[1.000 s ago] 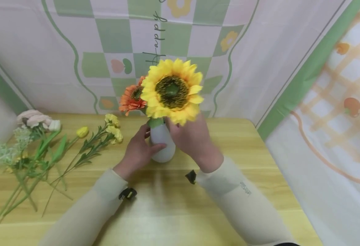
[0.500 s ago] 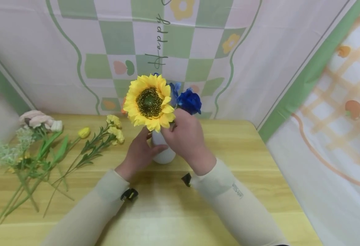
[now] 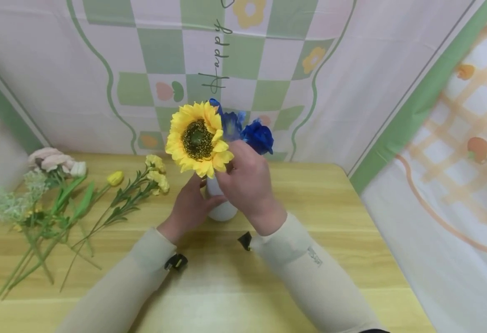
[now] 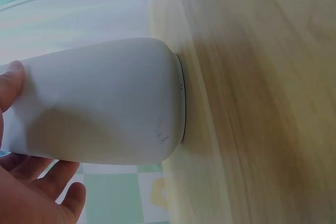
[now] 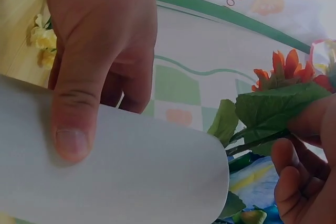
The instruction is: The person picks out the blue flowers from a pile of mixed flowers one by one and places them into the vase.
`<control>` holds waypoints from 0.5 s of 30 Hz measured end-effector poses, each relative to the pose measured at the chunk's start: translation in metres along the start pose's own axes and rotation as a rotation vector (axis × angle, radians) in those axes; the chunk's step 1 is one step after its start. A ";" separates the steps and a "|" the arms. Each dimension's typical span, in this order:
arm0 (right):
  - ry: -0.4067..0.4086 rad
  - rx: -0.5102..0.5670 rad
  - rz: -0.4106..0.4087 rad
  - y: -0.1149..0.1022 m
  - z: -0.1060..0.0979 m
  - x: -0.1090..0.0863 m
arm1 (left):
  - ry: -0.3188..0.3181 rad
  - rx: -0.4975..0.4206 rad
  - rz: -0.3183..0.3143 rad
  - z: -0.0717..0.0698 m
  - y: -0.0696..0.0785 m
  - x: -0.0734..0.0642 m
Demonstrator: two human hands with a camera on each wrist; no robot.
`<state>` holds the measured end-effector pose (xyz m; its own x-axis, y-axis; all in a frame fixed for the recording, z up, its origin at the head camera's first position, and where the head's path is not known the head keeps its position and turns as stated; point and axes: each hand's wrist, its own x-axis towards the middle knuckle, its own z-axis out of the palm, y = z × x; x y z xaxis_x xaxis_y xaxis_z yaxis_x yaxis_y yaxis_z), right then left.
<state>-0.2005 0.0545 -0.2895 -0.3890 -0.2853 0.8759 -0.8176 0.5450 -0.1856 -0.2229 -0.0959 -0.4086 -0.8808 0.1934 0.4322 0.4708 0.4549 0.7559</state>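
A white vase (image 3: 223,212) stands upright on the wooden table, gripped by my left hand (image 3: 188,206) with the thumb on one side and the fingers on the other, as the left wrist view shows. Over its mouth, my right hand (image 3: 249,181) pinches the stem of a yellow sunflower (image 3: 196,139), whose head faces up and leans left. The right wrist view shows the stem (image 5: 254,142) with green leaves at the vase rim. Blue flowers (image 3: 259,137) rise behind my right hand, and an orange flower (image 5: 287,71) shows beyond the leaves.
On the left of the table (image 3: 310,259) lie loose artificial flowers: a pink bloom (image 3: 52,161), a yellow tulip (image 3: 115,178), small yellow blossoms (image 3: 157,180) and white-green sprays (image 3: 14,206). A patterned cloth (image 3: 243,55) hangs along the table's back edge.
My right hand and the sunflower have moved left and slightly down, uncovering the blue flowers and covering the orange one in the head view. My left hand keeps holding the vase.
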 end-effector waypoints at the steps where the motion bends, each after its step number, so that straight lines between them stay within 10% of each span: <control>1: -0.003 -0.009 0.007 0.000 0.001 0.000 | -0.002 -0.001 -0.011 0.000 0.000 0.000; 15: -0.263 -0.131 0.178 0.003 0.011 0.005 | -0.028 0.091 -0.091 -0.001 0.002 -0.003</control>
<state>-0.2094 0.0464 -0.2905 -0.6305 -0.3606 0.6873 -0.6724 0.6961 -0.2516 -0.2196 -0.0964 -0.4079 -0.9215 0.1714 0.3485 0.3831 0.5487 0.7431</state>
